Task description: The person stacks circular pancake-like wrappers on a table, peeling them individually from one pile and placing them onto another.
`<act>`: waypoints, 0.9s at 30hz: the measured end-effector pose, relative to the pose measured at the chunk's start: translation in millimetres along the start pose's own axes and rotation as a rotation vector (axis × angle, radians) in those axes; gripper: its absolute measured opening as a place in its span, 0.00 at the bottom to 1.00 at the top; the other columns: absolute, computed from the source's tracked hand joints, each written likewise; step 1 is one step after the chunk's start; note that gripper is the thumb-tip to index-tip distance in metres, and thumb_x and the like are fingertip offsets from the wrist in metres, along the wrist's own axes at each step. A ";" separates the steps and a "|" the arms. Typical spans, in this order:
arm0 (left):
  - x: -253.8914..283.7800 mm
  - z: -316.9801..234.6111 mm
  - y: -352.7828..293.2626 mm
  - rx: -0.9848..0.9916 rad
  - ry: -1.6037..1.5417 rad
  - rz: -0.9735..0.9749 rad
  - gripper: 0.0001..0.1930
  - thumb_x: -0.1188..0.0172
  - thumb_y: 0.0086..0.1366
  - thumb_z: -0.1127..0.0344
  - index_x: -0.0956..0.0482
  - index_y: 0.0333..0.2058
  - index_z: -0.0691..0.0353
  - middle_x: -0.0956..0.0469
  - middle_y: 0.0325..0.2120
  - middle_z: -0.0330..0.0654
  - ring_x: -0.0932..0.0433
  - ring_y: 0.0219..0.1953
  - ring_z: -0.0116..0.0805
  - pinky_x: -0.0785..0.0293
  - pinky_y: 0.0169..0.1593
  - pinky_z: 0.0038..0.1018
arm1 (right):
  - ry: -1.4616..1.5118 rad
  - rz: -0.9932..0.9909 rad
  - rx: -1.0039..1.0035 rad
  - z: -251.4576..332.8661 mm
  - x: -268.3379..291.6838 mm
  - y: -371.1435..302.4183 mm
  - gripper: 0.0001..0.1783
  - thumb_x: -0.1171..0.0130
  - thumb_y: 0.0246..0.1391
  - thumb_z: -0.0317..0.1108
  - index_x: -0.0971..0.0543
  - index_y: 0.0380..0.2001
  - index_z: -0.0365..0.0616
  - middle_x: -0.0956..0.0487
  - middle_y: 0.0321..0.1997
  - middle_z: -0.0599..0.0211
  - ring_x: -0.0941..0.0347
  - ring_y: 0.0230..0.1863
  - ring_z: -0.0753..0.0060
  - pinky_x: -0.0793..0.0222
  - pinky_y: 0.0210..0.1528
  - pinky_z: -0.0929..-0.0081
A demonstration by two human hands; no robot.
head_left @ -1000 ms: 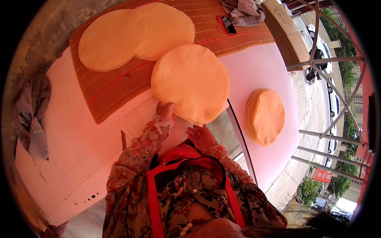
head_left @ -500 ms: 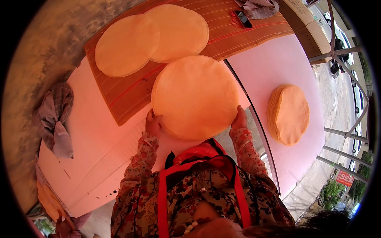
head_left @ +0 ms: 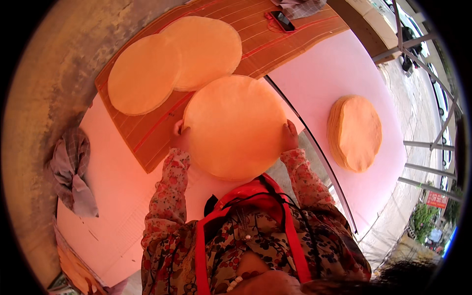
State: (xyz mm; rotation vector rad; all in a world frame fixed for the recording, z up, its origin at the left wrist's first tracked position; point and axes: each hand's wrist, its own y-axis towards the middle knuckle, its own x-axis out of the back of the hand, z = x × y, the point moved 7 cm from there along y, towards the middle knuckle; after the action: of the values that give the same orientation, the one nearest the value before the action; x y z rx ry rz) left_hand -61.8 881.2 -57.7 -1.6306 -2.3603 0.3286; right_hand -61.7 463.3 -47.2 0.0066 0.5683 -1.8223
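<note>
The pink worktop point(head_left: 113, 246) is broadest; beside it comes a pink panel point(head_left: 364, 196), then a brown mat point(head_left: 275, 51); the held stack point(head_left: 236, 128) of round sheets is before the person's body, resting or lifted I cannot tell; on the mat the far pile point(head_left: 209, 51) and left pile point(head_left: 142, 76) overlap; the right pile point(head_left: 356, 132) sits on the panel; a cloth point(head_left: 73, 169) lies at left; the left hand point(head_left: 181, 135) grips the held stack's left edge; the right hand point(head_left: 290, 136), off it a second ago, now grips the right edge, probably steadying it; a phone point(head_left: 282, 21) is smallest.
</note>
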 end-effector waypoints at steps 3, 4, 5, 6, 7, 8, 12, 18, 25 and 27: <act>1.6 9.0 -4.4 -0.025 0.014 -0.048 0.15 0.44 0.58 0.64 0.28 0.43 0.61 0.26 0.33 0.37 0.29 0.34 0.26 0.31 0.37 0.23 | 0.007 -0.028 0.014 -2.6 4.8 -0.6 0.17 0.57 0.61 0.34 0.34 0.51 0.36 0.25 0.40 0.66 0.27 0.36 0.77 0.29 0.36 0.80; 3.0 6.6 -7.8 -0.032 0.039 -0.077 0.13 0.43 0.58 0.64 0.28 0.41 0.61 0.26 0.31 0.36 0.29 0.32 0.25 0.32 0.35 0.23 | 0.010 -0.019 0.015 -5.3 6.3 0.9 0.17 0.57 0.61 0.33 0.34 0.51 0.36 0.25 0.40 0.66 0.27 0.35 0.77 0.29 0.36 0.80; 1.8 6.8 -9.8 -0.007 0.051 -0.095 0.12 0.43 0.58 0.63 0.28 0.39 0.61 0.27 0.29 0.35 0.30 0.30 0.24 0.33 0.34 0.23 | 0.012 -0.008 0.016 -7.6 8.6 1.7 0.17 0.57 0.61 0.33 0.34 0.51 0.36 0.25 0.40 0.66 0.28 0.35 0.78 0.30 0.36 0.80; 0.1 7.4 -11.5 0.019 0.062 -0.115 0.11 0.43 0.58 0.63 0.28 0.38 0.61 0.28 0.27 0.34 0.31 0.29 0.23 0.33 0.33 0.22 | 0.014 -0.028 0.019 -9.6 13.5 1.8 0.17 0.56 0.61 0.33 0.34 0.51 0.35 0.25 0.40 0.66 0.28 0.36 0.78 0.30 0.36 0.81; 3.6 6.6 -12.9 0.042 0.073 -0.147 0.11 0.42 0.58 0.63 0.28 0.36 0.61 0.28 0.26 0.33 0.32 0.28 0.23 0.34 0.32 0.22 | 0.018 -0.035 0.020 -8.5 10.6 1.1 0.18 0.56 0.61 0.33 0.34 0.51 0.35 0.25 0.40 0.66 0.28 0.36 0.78 0.30 0.36 0.81; 6.7 7.1 -11.5 0.012 0.117 -0.165 0.10 0.42 0.58 0.63 0.27 0.35 0.61 0.29 0.25 0.32 0.32 0.27 0.23 0.34 0.32 0.22 | 0.021 -0.041 0.020 -7.0 9.5 0.6 0.18 0.55 0.60 0.32 0.34 0.51 0.35 0.25 0.40 0.66 0.28 0.36 0.79 0.30 0.37 0.81; 17.8 13.5 0.2 -0.078 0.231 -0.194 0.11 0.42 0.58 0.64 0.28 0.37 0.62 0.28 0.26 0.33 0.32 0.28 0.23 0.34 0.33 0.22 | -0.020 -0.072 0.050 -14.0 12.2 6.7 0.17 0.54 0.60 0.31 0.34 0.51 0.35 0.25 0.41 0.66 0.28 0.37 0.79 0.30 0.37 0.82; -6.3 -11.3 -61.5 -0.095 -0.248 -0.099 0.23 0.42 0.57 0.69 0.35 0.51 0.66 0.27 0.40 0.41 0.28 0.41 0.30 0.30 0.43 0.25 | -0.109 -0.099 0.051 -26.5 33.9 17.3 0.17 0.53 0.59 0.31 0.33 0.50 0.35 0.25 0.40 0.66 0.28 0.36 0.78 0.30 0.37 0.81; -1.9 36.3 -87.4 0.225 -0.089 -0.209 0.24 0.46 0.51 0.77 0.34 0.50 0.67 0.27 0.42 0.43 0.26 0.40 0.35 0.27 0.42 0.26 | -0.042 -0.085 -0.189 11.4 -0.8 -7.2 0.17 0.50 0.56 0.29 0.31 0.48 0.34 0.24 0.41 0.62 0.26 0.38 0.72 0.28 0.38 0.76; -7.4 -1.5 -88.6 0.199 -0.254 -0.107 0.23 0.49 0.50 0.79 0.32 0.48 0.67 0.26 0.41 0.43 0.23 0.38 0.36 0.25 0.38 0.29 | -0.011 0.034 -0.295 8.9 1.9 -14.9 0.16 0.49 0.54 0.27 0.30 0.47 0.35 0.24 0.43 0.62 0.25 0.40 0.70 0.28 0.40 0.74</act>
State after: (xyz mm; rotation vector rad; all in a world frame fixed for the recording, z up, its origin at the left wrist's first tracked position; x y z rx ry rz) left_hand -136.8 843.6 -28.1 -1.4391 -2.4883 0.7622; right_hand -73.3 461.4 -34.3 -0.1918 0.8192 -1.6899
